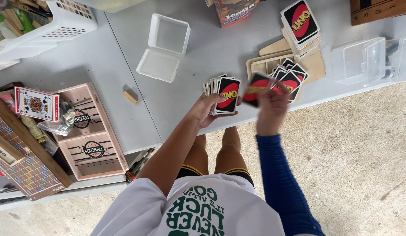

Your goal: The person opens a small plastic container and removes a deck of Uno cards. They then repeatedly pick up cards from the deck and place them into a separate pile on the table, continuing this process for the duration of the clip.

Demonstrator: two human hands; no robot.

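Observation:
My left hand (206,111) holds a fanned stack of black-and-red playing cards (222,91) over the front edge of the grey table (190,100). My right hand (272,105), in a blue sleeve, pinches a single card (256,87), blurred, just right of that stack. A loose pile of the same cards (290,76) lies on thin wooden boards (314,65) beyond my right hand. A taller neat stack of cards (301,24) sits farther back.
An open clear plastic box (164,47) lies at the table's middle. A small wooden block (130,96) lies to its left. Clear containers (364,59) stand at right, a white basket (58,22) at back left, wooden game boxes (91,135) and a tile board (24,166) on the left.

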